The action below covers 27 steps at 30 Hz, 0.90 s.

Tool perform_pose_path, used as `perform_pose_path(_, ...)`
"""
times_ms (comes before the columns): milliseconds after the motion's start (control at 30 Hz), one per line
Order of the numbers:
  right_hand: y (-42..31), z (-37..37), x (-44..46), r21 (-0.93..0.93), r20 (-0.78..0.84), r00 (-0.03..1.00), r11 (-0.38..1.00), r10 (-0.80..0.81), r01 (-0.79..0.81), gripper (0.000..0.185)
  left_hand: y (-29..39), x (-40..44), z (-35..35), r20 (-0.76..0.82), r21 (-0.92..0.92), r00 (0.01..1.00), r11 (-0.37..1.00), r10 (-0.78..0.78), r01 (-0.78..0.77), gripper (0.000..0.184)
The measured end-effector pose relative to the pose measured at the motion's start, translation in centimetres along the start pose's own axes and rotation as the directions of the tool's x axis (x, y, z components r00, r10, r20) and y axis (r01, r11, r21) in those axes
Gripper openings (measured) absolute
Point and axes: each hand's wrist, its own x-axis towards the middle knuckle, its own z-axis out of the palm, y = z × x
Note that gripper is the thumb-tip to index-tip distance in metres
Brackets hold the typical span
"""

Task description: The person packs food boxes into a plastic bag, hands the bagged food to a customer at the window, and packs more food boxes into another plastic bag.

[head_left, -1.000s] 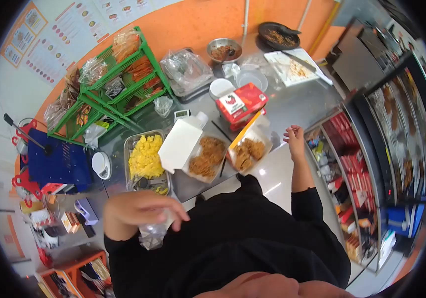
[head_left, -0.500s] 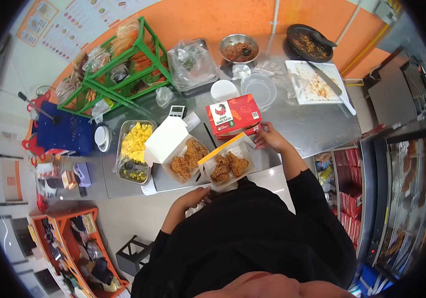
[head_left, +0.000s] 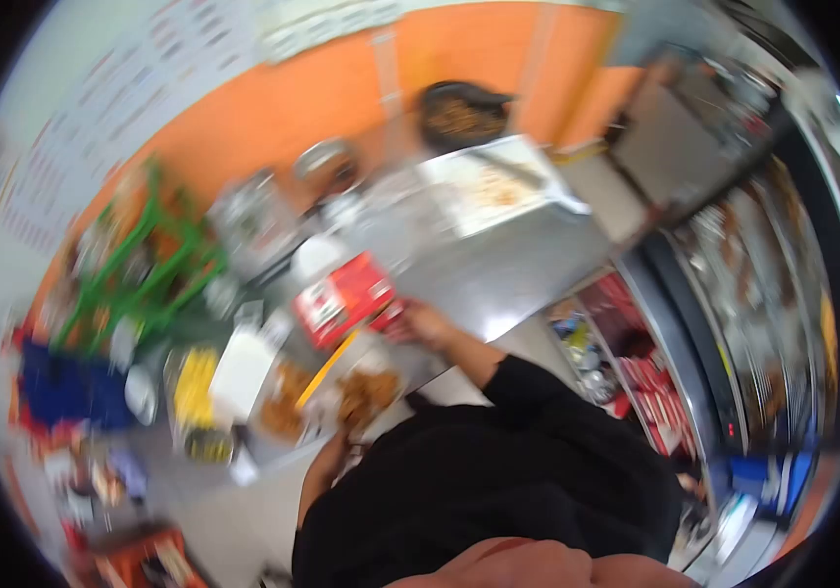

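Observation:
The view is smeared by motion. An open paper box of fried chicken [head_left: 366,394] with a yellow-edged flap is close to my body. My left hand [head_left: 330,459] is at the box's lower left, its fingers blurred and partly hidden. Beyond the box stands a closed red printed carton [head_left: 345,299]. My right hand [head_left: 427,326] is at the carton's lower right corner, beside the box's right side. Blur hides whether its fingers grip either one. To the left, a second open box with a raised white lid [head_left: 244,374] holds more fried chicken [head_left: 284,402].
A container of yellow food [head_left: 195,387] is further left, near green crates [head_left: 136,265]. Behind the carton are a white tub [head_left: 319,257] and a metal bowl [head_left: 328,169]. A knife lies on the cutting board [head_left: 469,211], near a dark mortar [head_left: 461,116]. Red-stocked shelves [head_left: 655,392] stand right.
The view has swung right, so the table's things appear shifted left and blurred. Both hands stay near the front chicken box and the red carton.

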Motion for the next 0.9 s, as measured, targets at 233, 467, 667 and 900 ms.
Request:
perform_pose_path(233, -1.8, -4.0, -6.1, 0.07, -0.227, 0.974, 0.997, -0.007, 0.023, 0.043, 4.2, -1.8, 1.5, 0.092, 0.558, 0.985, 0.812, 0.146, -0.173, 0.058)
perform_pose_path(467, -3.4, -11.3, -14.4, 0.064, -0.355, 0.934, 0.995, -0.044, 0.071, 0.042, 3.5, 4.2, -1.2, 0.045, 0.281, 0.998, 0.959, -0.053, 0.038, 0.057)
perform_pose_path(667, -4.6, -15.3, -17.5, 0.027, -0.372, 0.928, 1.0, 0.022, -0.013, 0.04, 6.6, 4.3, 0.4, 0.147, 0.345, 0.989, 0.937, 0.006, -0.057, 0.058)
perform_pose_path(900, -4.9, -14.6, -17.4, 0.027, -0.371, 0.928, 0.999, 0.027, -0.019, 0.037, 9.8, 3.6, 3.2, 0.006, 0.219, 0.976, 0.952, 0.219, -0.215, 0.057)
